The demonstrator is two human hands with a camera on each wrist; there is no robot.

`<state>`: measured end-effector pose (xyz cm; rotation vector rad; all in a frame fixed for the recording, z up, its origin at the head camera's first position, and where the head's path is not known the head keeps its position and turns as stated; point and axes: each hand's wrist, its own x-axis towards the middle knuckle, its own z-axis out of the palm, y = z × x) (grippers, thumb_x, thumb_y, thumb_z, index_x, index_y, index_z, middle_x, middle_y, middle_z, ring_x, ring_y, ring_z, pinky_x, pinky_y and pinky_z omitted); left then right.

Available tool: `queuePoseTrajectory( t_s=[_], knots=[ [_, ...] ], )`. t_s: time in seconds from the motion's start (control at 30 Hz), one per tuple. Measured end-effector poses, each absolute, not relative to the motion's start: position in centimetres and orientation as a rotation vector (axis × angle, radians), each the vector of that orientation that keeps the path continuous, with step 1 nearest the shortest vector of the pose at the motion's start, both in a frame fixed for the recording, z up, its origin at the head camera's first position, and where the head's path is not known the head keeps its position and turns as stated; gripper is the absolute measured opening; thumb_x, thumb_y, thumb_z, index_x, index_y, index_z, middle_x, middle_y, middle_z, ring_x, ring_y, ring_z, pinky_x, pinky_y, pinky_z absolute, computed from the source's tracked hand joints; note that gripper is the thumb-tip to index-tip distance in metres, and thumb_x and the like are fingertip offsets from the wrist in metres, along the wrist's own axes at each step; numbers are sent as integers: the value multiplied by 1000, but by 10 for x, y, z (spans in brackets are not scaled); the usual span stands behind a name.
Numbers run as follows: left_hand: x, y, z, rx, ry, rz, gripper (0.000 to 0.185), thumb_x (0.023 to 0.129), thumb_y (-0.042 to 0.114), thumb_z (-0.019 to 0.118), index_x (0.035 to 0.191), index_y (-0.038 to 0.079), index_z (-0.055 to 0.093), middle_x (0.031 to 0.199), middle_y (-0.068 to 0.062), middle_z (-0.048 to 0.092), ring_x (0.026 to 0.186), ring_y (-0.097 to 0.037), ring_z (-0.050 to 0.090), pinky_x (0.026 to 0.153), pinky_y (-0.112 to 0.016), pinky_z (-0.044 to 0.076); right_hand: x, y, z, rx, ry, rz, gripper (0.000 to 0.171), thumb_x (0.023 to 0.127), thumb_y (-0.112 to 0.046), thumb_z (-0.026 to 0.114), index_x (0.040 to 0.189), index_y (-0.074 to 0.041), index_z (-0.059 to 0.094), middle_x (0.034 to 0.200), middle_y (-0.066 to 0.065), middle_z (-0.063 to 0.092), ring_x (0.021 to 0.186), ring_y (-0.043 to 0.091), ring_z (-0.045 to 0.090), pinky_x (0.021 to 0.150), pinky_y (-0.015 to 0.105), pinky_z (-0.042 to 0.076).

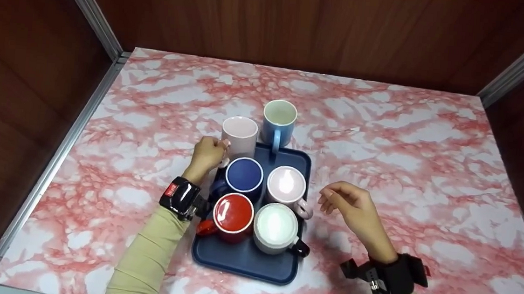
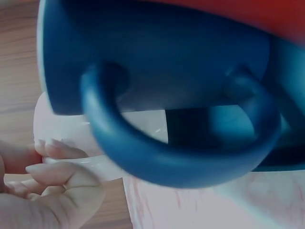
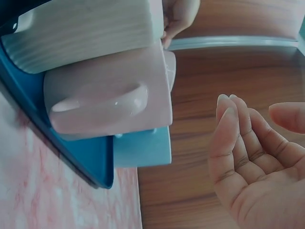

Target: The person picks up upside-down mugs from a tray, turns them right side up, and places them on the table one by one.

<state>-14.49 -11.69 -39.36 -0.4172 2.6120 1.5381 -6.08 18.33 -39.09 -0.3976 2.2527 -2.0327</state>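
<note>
My left hand [image 1: 210, 154] pinches the handle of a pale pinkish-white mug [image 1: 239, 140] at the far left corner of a dark blue tray [image 1: 243, 264]. In the left wrist view, thumb and fingers close on that handle [image 2: 102, 167], behind the navy mug [image 2: 157, 57]. My right hand [image 1: 348, 205] hovers beside the tray's right edge, fingers loosely bent and nothing in them. Nearest to it is a light pink mug [image 1: 286, 184], its handle pointing right. A red mug [image 1: 233, 215] and a white ribbed mug with a black handle [image 1: 276, 227] stand at the tray's near end.
Just beyond the tray's far edge is a light blue mug [image 1: 279, 122], upright, handle toward me. Brown wood-look panels [image 1: 299, 24] enclose the red-and-white marbled table [image 1: 407, 144] at the back and sides. Both wrists wear black camera straps.
</note>
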Motion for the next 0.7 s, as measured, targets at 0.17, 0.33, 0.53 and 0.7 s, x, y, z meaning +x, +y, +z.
queuePoseTrajectory(
  t_s=[0.17,0.33,0.53,0.7],
  knots=[
    [-137,-121,-379,-421,2555,1730,30,92,13,50,68,-3,58,56,-3,50,51,-10,45,48,-17,34,-62,176,-389,-430,2230,-2026,15,90,-1,54,89,13,58,73,21,59,62,21,59,57,29,50],
    [-128,-117,-360,-393,2487,1900,28,93,12,49,74,-6,59,58,-3,49,52,-10,46,48,-17,36,-63,168,-385,-488,2204,-2018,15,89,-1,55,90,13,59,74,24,59,61,22,59,58,29,50],
    [-117,-107,-345,-358,2381,2084,25,94,8,49,79,-9,59,62,-3,49,54,-10,46,50,-17,38,-63,159,-381,-552,2171,-2021,17,89,-2,56,90,15,57,73,21,60,62,23,59,58,29,50],
    [-107,-91,-339,-281,2378,2121,22,92,2,48,76,-8,59,63,-6,51,57,-12,46,53,-18,37,-64,153,-378,-600,2141,-2063,19,90,-1,54,90,18,55,72,20,59,61,25,58,57,29,50]
  ],
)
